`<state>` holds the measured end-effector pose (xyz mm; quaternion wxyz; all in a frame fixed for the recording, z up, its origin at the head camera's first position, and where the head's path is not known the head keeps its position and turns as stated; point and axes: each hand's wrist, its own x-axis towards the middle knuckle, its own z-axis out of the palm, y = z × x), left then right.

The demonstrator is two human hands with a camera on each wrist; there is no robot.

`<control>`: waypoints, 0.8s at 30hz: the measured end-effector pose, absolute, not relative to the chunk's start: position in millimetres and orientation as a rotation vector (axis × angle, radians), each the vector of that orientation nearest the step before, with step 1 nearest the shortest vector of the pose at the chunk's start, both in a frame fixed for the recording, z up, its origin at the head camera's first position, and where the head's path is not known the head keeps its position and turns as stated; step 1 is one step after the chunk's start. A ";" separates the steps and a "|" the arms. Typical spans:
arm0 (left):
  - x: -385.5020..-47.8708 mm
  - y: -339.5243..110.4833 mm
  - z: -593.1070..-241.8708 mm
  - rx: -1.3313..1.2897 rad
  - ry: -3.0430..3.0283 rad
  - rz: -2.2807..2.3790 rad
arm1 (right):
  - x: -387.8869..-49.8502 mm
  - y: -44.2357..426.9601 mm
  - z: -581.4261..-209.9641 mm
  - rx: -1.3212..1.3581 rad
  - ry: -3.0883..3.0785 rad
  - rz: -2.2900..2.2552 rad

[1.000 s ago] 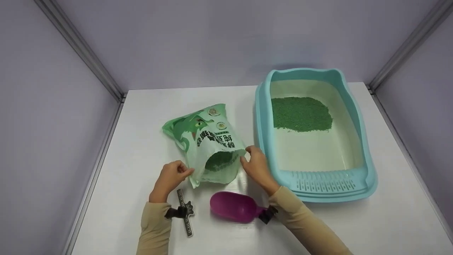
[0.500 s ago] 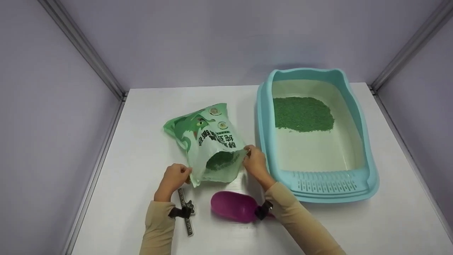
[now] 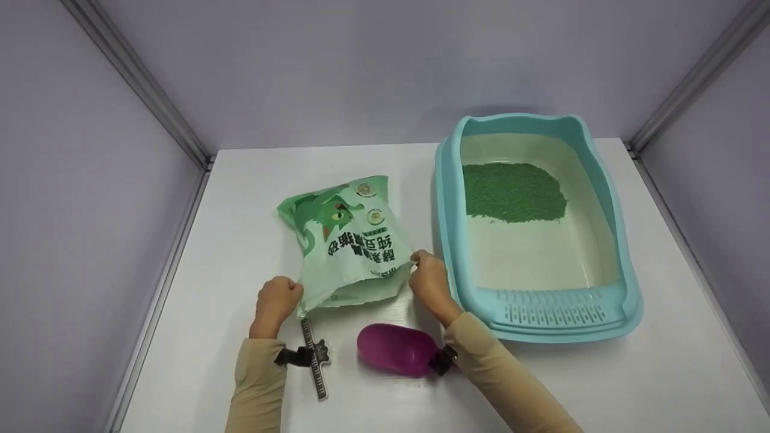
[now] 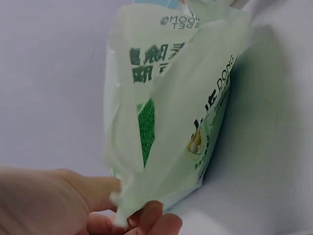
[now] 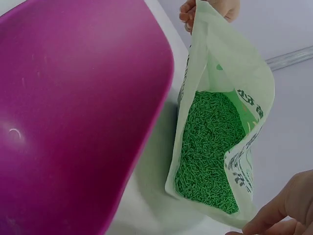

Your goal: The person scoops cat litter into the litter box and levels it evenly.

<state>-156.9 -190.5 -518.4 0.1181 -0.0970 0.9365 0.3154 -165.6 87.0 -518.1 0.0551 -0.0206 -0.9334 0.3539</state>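
Note:
A light green cat litter bag [image 3: 349, 240] with a cartoon cat lies on the white table, its mouth towards me. My left hand [image 3: 278, 305] pinches the left corner of the mouth between thumb and fingers, as the left wrist view shows on the bag [image 4: 171, 107]. The right corner is pinched by my right hand [image 3: 432, 287]. Between the hands the mouth is stretched wide, its upper edge hanging low in the head view. Looking in from the right wrist, green litter pellets [image 5: 208, 152] fill the bag's inside.
A blue litter box [image 3: 556, 313] stands right of the bag, with a patch of green pellets [image 3: 514, 192] inside. In front lie a magenta scoop [image 3: 394, 349], close to my right wrist, and a dark patterned strip [image 3: 319, 379] partly behind the left wrist strap.
My left hand has moved left with its corner of the bag, and the right hand has taken hold of the other corner. The round, gaping mouth is now drawn wide and flatter.

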 end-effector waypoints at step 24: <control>-141.9 -198.1 -520.2 -0.182 2.642 1.135 | -175.5 106.9 -545.8 0.113 -2.672 1.420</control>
